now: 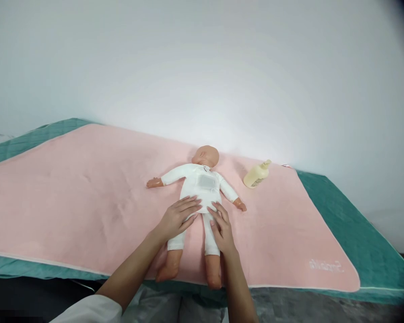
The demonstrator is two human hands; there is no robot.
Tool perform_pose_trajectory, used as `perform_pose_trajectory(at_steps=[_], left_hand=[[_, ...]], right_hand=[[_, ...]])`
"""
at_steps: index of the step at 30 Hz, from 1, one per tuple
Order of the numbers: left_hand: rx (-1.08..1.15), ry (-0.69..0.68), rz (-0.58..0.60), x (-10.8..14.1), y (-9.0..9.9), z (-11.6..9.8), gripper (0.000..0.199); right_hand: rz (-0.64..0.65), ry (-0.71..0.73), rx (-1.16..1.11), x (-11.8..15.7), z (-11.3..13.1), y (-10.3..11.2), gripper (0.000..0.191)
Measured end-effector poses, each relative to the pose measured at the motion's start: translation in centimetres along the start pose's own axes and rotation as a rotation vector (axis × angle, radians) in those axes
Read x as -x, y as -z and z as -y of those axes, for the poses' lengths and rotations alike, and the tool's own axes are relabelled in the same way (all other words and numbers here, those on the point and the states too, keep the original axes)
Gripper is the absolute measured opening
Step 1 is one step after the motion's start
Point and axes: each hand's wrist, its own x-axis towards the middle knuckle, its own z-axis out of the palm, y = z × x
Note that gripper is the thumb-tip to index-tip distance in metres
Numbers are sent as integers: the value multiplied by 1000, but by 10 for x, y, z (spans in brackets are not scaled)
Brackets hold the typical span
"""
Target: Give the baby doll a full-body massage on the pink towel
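A smooth plastic baby doll in a soft white cotton bodysuit lies on its back mid-way along a fuzzy pink blanket, which covers a quilted teal mattress. The left hand and right hand rest flat, fingers spread, on its hips. A pale yellow plastic pump bottle lies nearby, its print unreadable. White embroidered lettering appears reversed and illegible.

Padded bed under a teal cover, spread with a pink blanket
On the blanket a baby doll in white lies on its back, head toward the wall, with a pale yellow pump bottle on its side just beside its arm
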Motion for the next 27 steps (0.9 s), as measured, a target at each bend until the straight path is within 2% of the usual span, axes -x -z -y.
perform_pose_trajectory(at_steps=[8, 18, 27], left_hand=[[2, 74, 76, -3, -2, 2, 34], [-4, 144, 159, -9, -2, 4, 32], [-79, 73, 105, -16, 0, 7, 37]], right_hand=[[38, -25, 19, -13, 4, 1, 39], [9, -35, 41, -26, 5, 1, 32], [-84, 47, 58, -49, 3, 1, 29]])
